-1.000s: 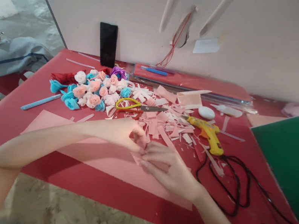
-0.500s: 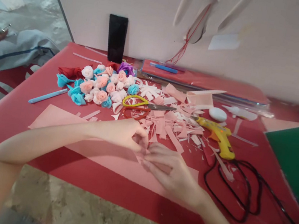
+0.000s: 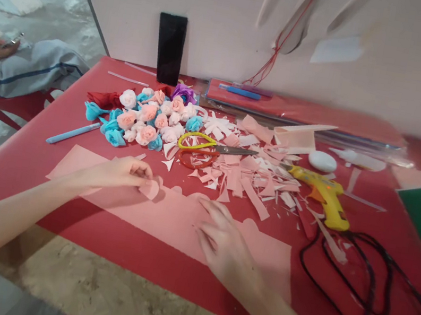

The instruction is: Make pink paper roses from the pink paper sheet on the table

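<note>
1. Right hand (image 3: pixel 230 244): fingers loosely spread, no object seen in their grasp; tips at the far edge of the pink paper sheet (image 3: pixel 175 221). Contact pressure: cannot tell.
2. Sheet lay flat beneath both hands, extending past the fingers on either side; rounded pink shapes showed along its far edge.
3. Left hand (image 3: pixel 121 172): thumb and fingers pinched a small rounded paper petal (image 3: pixel 150 190), held just over the sheet, left of the right fingertips.
4. Black cord (image 3: pixel 373 270) looped to the right of the right fingers.
5. Yellow glue gun (image 3: pixel 327 197) lay beyond and right of the right fingertips.
6. Paper scraps (image 3: pixel 237 175) and scissors (image 3: pixel 223 149) lay directly beyond the right fingertips.
7. Paper roses (image 3: pixel 148 112) sat clustered beyond the left fingers.
8. Black phone (image 3: pixel 169 48) stood upright behind the roses, farthest from the left fingers.
</note>
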Demonstrator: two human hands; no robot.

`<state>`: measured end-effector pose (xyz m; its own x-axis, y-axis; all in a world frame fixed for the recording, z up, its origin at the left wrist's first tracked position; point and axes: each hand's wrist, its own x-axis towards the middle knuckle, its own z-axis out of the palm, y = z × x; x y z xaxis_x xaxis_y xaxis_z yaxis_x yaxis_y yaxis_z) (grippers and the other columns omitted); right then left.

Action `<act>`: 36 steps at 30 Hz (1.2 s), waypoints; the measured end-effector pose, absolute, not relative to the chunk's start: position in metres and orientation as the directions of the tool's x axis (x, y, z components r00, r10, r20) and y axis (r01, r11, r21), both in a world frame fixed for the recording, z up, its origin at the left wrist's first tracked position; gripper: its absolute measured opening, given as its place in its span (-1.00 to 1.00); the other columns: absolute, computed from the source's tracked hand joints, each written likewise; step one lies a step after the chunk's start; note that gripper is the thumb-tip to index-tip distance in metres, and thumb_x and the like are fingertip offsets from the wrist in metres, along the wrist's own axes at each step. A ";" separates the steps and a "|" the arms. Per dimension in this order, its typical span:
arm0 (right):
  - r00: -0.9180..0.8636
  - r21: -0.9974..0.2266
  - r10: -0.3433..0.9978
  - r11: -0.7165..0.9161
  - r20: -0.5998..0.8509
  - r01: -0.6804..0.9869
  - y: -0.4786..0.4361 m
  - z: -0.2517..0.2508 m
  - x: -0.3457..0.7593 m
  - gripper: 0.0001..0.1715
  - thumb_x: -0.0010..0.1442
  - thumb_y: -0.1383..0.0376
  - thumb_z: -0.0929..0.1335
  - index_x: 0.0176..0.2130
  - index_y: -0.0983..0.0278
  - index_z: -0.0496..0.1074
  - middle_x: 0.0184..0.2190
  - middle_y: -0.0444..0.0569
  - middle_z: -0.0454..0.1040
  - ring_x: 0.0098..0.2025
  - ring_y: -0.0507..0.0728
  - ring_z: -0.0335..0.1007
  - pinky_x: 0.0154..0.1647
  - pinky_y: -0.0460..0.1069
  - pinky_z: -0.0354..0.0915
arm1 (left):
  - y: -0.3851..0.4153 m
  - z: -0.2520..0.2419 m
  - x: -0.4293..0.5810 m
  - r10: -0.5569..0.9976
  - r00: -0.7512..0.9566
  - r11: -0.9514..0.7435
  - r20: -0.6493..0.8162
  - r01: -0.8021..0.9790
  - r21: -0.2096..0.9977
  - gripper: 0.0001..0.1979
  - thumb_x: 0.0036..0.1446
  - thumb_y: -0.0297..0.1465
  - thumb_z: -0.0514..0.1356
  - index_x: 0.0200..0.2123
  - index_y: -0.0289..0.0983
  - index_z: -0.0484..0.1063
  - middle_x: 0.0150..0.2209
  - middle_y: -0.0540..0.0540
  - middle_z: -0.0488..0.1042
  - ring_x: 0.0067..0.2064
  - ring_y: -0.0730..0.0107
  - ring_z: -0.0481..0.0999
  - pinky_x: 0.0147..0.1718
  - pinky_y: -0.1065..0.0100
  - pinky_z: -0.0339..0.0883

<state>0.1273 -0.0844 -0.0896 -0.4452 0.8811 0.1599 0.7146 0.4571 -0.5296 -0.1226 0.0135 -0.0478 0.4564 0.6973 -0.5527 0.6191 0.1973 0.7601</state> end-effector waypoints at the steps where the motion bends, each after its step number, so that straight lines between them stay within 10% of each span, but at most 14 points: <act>1: -0.446 -0.522 0.880 0.461 0.165 0.717 -0.084 -0.089 0.127 -0.70 0.12 0.52 0.22 -0.51 0.35 0.45 0.07 0.20 0.32 0.11 0.29 0.21 0.06 0.24 0.26 | 0.012 -0.050 -0.124 0.706 0.445 0.202 -0.551 0.619 0.759 -0.82 -0.04 -0.28 0.16 -0.43 -0.30 0.34 -0.38 -0.02 0.44 -0.31 0.41 0.43 -0.28 0.40 0.26; 11: -0.477 -0.382 0.832 0.554 0.284 0.740 -0.094 -0.095 0.119 -0.67 0.10 0.58 0.15 -0.40 0.39 0.44 -0.20 0.21 0.45 -0.11 0.26 0.34 -0.06 0.22 0.32 | 0.007 -0.027 -0.125 0.778 0.409 0.188 -0.477 0.572 0.798 -0.88 0.08 -0.36 0.09 -0.38 -0.31 0.33 -0.35 0.00 0.44 -0.29 0.47 0.39 -0.29 0.47 0.20; 16: -0.465 -0.350 0.833 0.549 0.300 0.759 -0.093 -0.098 0.121 -0.69 0.10 0.56 0.16 -0.50 0.35 0.38 0.05 0.27 0.32 0.07 0.32 0.22 0.00 0.27 0.27 | 0.008 -0.023 -0.123 0.796 0.406 0.164 -0.449 0.570 0.806 -0.81 0.10 -0.28 0.11 -0.39 -0.32 0.33 -0.37 0.01 0.38 -0.36 0.53 0.33 -0.42 0.52 0.14; 36: -0.416 -0.421 0.840 0.537 0.349 0.731 -0.092 -0.106 0.121 -0.75 0.11 0.52 0.20 -0.43 0.32 0.41 -0.09 0.15 0.45 -0.09 0.28 0.33 -0.08 0.24 0.31 | 0.011 -0.029 -0.123 0.794 0.393 0.259 -0.463 0.471 0.843 -0.87 0.11 -0.33 0.11 -0.36 -0.28 0.26 -0.43 0.06 0.33 -0.42 0.56 0.39 -0.37 0.50 0.26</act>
